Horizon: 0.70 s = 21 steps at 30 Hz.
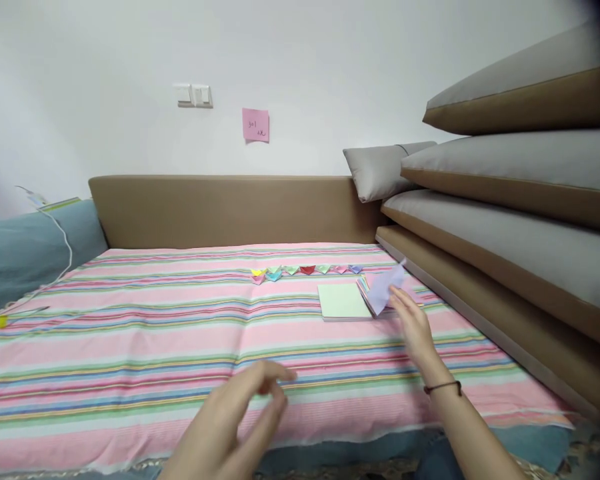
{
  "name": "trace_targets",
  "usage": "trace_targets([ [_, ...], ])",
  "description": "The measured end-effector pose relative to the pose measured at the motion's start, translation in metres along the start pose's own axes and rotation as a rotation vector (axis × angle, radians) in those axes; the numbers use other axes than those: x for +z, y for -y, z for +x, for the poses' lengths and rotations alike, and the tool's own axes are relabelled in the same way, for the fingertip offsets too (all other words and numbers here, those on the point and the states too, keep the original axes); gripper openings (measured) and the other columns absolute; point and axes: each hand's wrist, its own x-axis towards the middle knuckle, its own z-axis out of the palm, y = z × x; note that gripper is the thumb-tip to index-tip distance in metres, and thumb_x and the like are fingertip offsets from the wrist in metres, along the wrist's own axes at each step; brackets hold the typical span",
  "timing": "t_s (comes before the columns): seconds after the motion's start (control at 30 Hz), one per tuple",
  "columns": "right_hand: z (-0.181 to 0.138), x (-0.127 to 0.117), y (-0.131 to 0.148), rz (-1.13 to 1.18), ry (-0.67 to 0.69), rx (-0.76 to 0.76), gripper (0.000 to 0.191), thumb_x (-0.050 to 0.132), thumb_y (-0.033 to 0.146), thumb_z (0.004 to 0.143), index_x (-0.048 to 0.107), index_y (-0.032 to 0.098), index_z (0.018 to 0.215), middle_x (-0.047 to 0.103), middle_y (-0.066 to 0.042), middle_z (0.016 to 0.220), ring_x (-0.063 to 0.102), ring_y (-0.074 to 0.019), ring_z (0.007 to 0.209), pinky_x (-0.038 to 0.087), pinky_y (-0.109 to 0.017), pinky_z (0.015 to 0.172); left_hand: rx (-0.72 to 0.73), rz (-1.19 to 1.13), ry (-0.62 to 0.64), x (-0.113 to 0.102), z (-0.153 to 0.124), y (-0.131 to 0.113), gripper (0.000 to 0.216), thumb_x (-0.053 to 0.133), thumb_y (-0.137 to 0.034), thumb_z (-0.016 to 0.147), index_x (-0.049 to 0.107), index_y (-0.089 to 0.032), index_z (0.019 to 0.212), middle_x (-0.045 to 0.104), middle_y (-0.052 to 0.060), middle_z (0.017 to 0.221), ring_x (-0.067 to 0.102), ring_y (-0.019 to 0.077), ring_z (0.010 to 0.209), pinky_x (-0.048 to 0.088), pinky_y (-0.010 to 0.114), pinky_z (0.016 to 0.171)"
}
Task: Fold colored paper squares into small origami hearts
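My right hand (411, 321) pinches a lilac sheet of paper (384, 288), which is lifted and tilted over a stack of colored paper (364, 285). Against that stack's left side lies a pale green square pad of paper (344, 301). My left hand (240, 413) hovers over the near part of the striped cloth, thumb and forefinger curved and apart, holding nothing. Behind the pad runs a row of several small folded paper pieces, among them a red one (307, 270), a blue one (274, 276) and a yellow one (257, 273).
A pink striped cloth (180, 333) covers the surface. Stacked grey and brown cushions (510, 163) border the right side, and a brown backrest (225, 210) stands along the wall. At left are a white cable (66, 243) and a small yellow object (1, 321).
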Motion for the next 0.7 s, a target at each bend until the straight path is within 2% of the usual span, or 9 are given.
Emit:
trace_targets([
  [0.07,-0.021,0.007,0.013,-0.23,0.203,-0.321,0.033,0.057,0.035,0.078,0.063,0.019,0.106,0.057,-0.011,0.123,0.045,-0.0257,0.12,0.03,-0.047,0.104,-0.069,0.114,-0.006,0.01,0.026,0.028,0.023,0.044,-0.034,0.087,0.059,-0.027,0.104,0.065,0.005,0.097,0.062,0.0237,0.088,0.053,0.035,0.073],
  [0.13,-0.047,0.015,0.023,-0.387,0.493,-0.558,0.024,0.054,0.026,0.081,0.063,0.02,0.103,0.061,-0.01,0.118,0.048,-0.0247,0.116,0.03,-0.048,0.103,-0.057,0.204,-0.053,0.023,0.044,0.058,0.033,0.045,-0.03,0.087,0.047,-0.025,0.12,0.06,0.008,0.109,0.06,0.024,0.095,0.051,0.038,0.079],
  [0.2,-0.071,0.022,0.027,-0.52,0.752,-0.657,0.025,0.051,0.02,0.083,0.059,0.021,0.107,0.059,-0.008,0.121,0.048,-0.0235,0.116,0.025,-0.051,0.105,0.084,0.266,-0.06,0.037,0.052,0.084,0.053,0.052,-0.026,0.084,0.032,-0.025,0.133,0.046,0.011,0.131,0.048,0.0273,0.116,0.044,0.044,0.093],
  [0.27,-0.09,0.025,0.027,-0.585,0.901,-0.674,0.029,0.048,0.016,0.084,0.056,0.021,0.111,0.059,-0.007,0.122,0.05,-0.0215,0.114,0.021,-0.051,0.107,0.163,0.314,0.015,0.051,0.051,0.104,0.067,0.063,-0.024,0.077,0.028,-0.026,0.135,0.031,0.012,0.142,0.032,0.0306,0.129,0.036,0.049,0.101],
  [0.37,-0.108,0.023,0.024,-0.618,1.016,-0.648,0.029,0.047,0.015,0.084,0.055,0.022,0.111,0.058,-0.006,0.121,0.051,-0.0201,0.113,0.018,-0.051,0.108,0.168,0.35,0.173,0.069,0.037,0.124,0.078,0.074,-0.024,0.068,0.033,-0.028,0.133,0.025,0.011,0.146,0.026,0.0316,0.132,0.033,0.051,0.103],
  [0.47,-0.116,0.019,0.022,-0.594,1.089,-0.639,0.026,0.047,0.016,0.084,0.055,0.022,0.108,0.059,-0.004,0.119,0.051,-0.0186,0.111,0.019,-0.049,0.108,0.16,0.36,0.295,0.083,0.023,0.137,0.079,0.077,-0.028,0.065,0.036,-0.027,0.132,0.033,0.011,0.143,0.027,0.0318,0.131,0.032,0.053,0.104],
  [0.53,-0.12,0.018,0.02,-0.553,1.124,-0.64,0.023,0.047,0.014,0.084,0.057,0.023,0.102,0.06,-0.003,0.117,0.052,-0.0166,0.108,0.021,-0.046,0.108,0.158,0.379,0.343,0.089,0.018,0.143,0.07,0.075,-0.027,0.068,0.041,-0.026,0.129,0.04,0.01,0.139,0.03,0.0315,0.13,0.032,0.054,0.104],
  [0.63,-0.12,0.019,0.013,-0.507,1.096,-0.601,0.023,0.048,0.01,0.08,0.056,0.022,0.098,0.06,-0.004,0.116,0.053,-0.0156,0.107,0.025,-0.042,0.108,0.173,0.445,0.367,0.092,0.017,0.147,0.055,0.069,-0.021,0.072,0.049,-0.024,0.124,0.047,0.008,0.134,0.035,0.0311,0.127,0.031,0.055,0.104],
  [0.7,-0.116,0.019,0.008,-0.521,1.055,-0.549,0.028,0.052,0.012,0.078,0.054,0.021,0.104,0.058,-0.007,0.119,0.05,-0.0183,0.112,0.026,-0.044,0.107,0.189,0.488,0.37,0.092,0.018,0.149,0.048,0.064,-0.017,0.076,0.052,-0.024,0.122,0.049,0.008,0.132,0.039,0.0306,0.124,0.032,0.055,0.103],
])
